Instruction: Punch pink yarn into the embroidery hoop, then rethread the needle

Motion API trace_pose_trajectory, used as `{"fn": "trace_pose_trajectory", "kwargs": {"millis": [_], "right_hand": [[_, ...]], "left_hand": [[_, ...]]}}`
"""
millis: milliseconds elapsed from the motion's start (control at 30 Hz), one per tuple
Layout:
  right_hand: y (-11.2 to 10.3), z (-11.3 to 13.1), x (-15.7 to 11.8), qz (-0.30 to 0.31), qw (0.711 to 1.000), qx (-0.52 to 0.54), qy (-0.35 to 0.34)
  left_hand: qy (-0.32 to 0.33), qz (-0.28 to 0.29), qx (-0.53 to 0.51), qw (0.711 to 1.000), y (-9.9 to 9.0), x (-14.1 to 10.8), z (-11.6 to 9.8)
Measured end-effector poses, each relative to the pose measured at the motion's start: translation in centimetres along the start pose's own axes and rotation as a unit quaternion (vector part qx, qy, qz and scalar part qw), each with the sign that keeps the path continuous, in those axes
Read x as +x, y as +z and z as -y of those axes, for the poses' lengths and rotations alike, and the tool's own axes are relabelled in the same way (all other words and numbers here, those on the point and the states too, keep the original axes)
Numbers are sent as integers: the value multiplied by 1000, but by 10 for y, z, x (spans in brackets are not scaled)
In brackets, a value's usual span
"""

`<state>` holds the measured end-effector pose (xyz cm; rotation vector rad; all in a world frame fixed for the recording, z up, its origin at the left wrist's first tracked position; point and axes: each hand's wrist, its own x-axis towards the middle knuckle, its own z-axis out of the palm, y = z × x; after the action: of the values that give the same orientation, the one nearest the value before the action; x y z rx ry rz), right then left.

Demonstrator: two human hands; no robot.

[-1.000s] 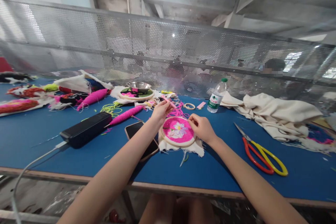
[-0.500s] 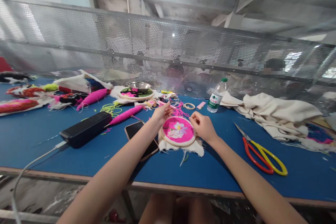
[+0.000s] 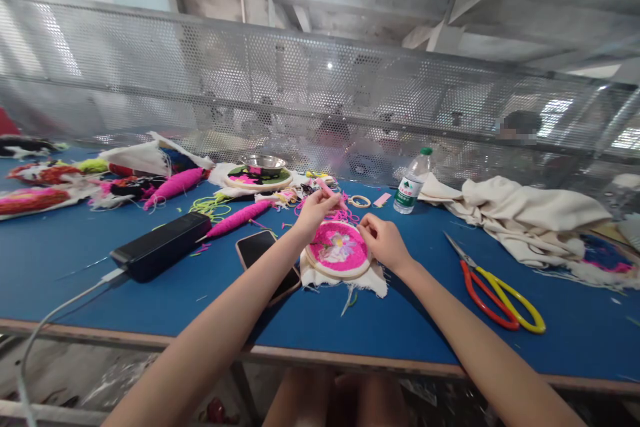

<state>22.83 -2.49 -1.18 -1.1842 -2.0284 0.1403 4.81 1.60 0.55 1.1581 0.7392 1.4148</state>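
Note:
A round embroidery hoop (image 3: 340, 268) lies on the table in front of me, holding white cloth worked in bright pink with a pale flower. My left hand (image 3: 316, 211) is over the hoop's far left side, closed around a pink pen-like punch needle (image 3: 327, 189). Its tip is too small to make out. At the hoop's right rim, my right hand (image 3: 381, 240) is closed, its fingers pinching the edge. Loose pink yarn (image 3: 350, 215) lies just behind the hoop. Ragged white cloth (image 3: 373, 283) sticks out below it.
A phone (image 3: 256, 248) and a black power bank (image 3: 160, 247) with a cable are to the left. Long scissors (image 3: 493, 287) and a bunched cream cloth (image 3: 535, 210) lie right. Behind stand a water bottle (image 3: 411, 188), a small hoop (image 3: 359, 201) and a metal bowl (image 3: 264, 163).
My left hand has shifted slightly right and up, and the punch needle in it is tilted more steeply. The right hand stays at the hoop's rim.

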Motion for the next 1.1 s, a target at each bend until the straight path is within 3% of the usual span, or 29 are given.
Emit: {"fn": "trace_pose_trajectory", "kwargs": {"millis": [233, 400, 667, 867, 967, 1100], "right_hand": [[0, 2, -1, -18, 997, 71, 16], [-1, 1, 1, -21, 994, 96, 37], [-5, -4, 3, -13, 999, 44, 25], [-1, 3, 0, 9, 991, 131, 37], [-2, -1, 1, 20, 991, 122, 50], [-9, -16, 11, -28, 978, 167, 118]], "left_hand": [[14, 93, 106, 990, 8, -9, 5], [21, 54, 82, 995, 2, -3, 5], [40, 18, 69, 997, -4, 0, 1], [23, 111, 100, 989, 6, -8, 3], [7, 105, 97, 990, 6, -5, 4], [-36, 137, 96, 985, 0, -2, -3]]}}
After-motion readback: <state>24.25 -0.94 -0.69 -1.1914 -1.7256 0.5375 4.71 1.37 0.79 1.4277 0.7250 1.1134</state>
